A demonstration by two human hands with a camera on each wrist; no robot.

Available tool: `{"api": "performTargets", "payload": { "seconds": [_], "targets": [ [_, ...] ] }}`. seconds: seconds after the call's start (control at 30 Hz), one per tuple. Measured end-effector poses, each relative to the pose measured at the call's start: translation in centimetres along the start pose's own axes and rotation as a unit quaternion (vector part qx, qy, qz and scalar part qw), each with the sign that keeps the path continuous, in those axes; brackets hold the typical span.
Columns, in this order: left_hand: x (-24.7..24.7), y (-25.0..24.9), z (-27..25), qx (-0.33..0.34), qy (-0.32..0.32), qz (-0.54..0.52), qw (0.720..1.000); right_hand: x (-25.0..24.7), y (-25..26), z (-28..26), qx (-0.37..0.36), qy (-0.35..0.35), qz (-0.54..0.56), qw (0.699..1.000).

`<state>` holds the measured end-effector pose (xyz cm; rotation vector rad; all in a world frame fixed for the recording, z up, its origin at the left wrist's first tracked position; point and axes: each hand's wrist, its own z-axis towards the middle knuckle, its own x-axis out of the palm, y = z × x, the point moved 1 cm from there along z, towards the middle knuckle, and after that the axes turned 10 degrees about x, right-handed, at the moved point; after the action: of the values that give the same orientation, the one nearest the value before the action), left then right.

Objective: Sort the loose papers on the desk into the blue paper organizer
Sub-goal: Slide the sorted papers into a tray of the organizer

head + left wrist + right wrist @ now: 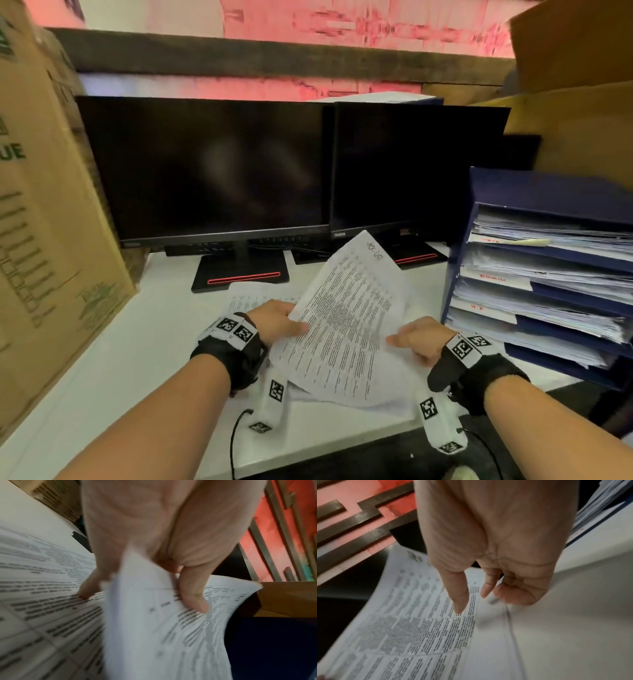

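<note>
Your left hand pinches the left edge of a printed sheet, thumb on top and fingers curled beneath, and lifts it so its far corner tilts up toward the two dark monitors; the left wrist view shows the thumb pressed on the paper's printed face while another finger reaches down to the page lying under it. Your right hand sits at the sheet's right edge with the thumb laid on the print and the other fingers loosely curled by the margin; the right wrist view is too blurred to tell whether they really grip the paper or only touch it. More loose papers lie flat on the white desk beneath the lifted sheet. The blue paper organizer stands just to the right of your right hand, its stacked trays already full of papers. A cardboard box stands at the left of the desk
</note>
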<state>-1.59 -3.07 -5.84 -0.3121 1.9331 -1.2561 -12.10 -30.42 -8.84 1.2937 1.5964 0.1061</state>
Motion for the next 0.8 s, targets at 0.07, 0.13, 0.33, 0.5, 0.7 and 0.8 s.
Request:
{"api": "performTargets", "payload": {
  "seconds": [0.07, 0.13, 0.33, 0.5, 0.7, 0.8],
  "targets": [
    [-0.1, 0.3, -0.3, 0.000, -0.010, -0.047, 0.999, 0.3, 0.3, 0.4, -0.005, 0.011, 0.093, 0.996],
    [-0.1, 0.1, -0.7, 0.005, -0.013, -0.033, 0.999, 0.6, 0.9, 0.4, 0.009, 0.025, 0.129, 0.991],
    [-2.1, 0.7, -1.5, 0.013, -0.106, -0.126, 0.986, 1.3, 2.9, -0.6, 0.009, -0.006, 0.175, 0.985],
    [-3.7, 0.5, -2.7, 0.009, -0.162, -0.161, 0.974, 1.6, 5.0, -0.9, -0.112, -0.019, 0.253, 0.961],
    [-5.8, 2.2, -5.7, -0.155, -0.121, 0.221, 0.955, -0.5, 6.6, -1.2, -0.141, -0.236, 0.153, 0.949],
    [-6.9, 4.5, -6.1, -0.216, -0.111, 0.268, 0.932, -0.7, 6.4, -0.7, -0.131, -0.237, 0.127, 0.954]
  ]
}}
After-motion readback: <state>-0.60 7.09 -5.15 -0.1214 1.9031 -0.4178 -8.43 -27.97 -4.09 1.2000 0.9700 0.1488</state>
